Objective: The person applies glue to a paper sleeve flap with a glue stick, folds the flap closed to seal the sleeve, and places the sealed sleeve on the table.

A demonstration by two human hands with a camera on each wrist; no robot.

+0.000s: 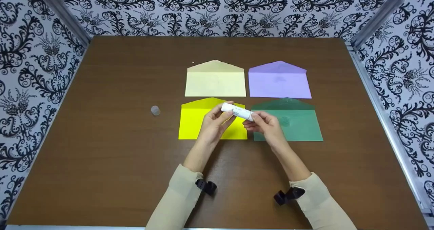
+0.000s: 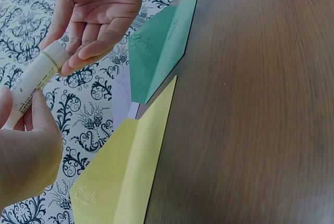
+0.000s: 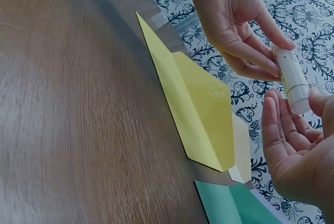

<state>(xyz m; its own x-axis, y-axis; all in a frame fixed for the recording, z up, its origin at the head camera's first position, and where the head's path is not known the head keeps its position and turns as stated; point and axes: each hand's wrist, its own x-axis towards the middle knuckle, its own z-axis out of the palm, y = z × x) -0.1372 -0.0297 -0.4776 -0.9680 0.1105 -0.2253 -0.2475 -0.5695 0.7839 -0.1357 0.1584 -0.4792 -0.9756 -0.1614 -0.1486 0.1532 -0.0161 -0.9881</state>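
Glue stick [image 1: 239, 111] is held above the yellow envelope [image 1: 190, 121] and green envelope [image 1: 301, 125], left hand [image 1: 214, 123] gripping one end, right hand [image 1: 269, 126] pinching the other between thumb and fingers; a small translucent cap [image 1: 155, 110] lies apart on the table [image 1: 101, 155]. Shiny patches on the yellow flap [image 2: 102, 172] and green flap [image 2: 148, 57] suggest glue applied there; cream envelope [image 1: 215, 82] and purple envelope [image 1: 279, 82] cannot be judged. All four flaps stand unfolded, so closing them presumably remains, as does recapping.

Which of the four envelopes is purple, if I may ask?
The right envelope in the far row; the others are the green one, yellow one and cream one.
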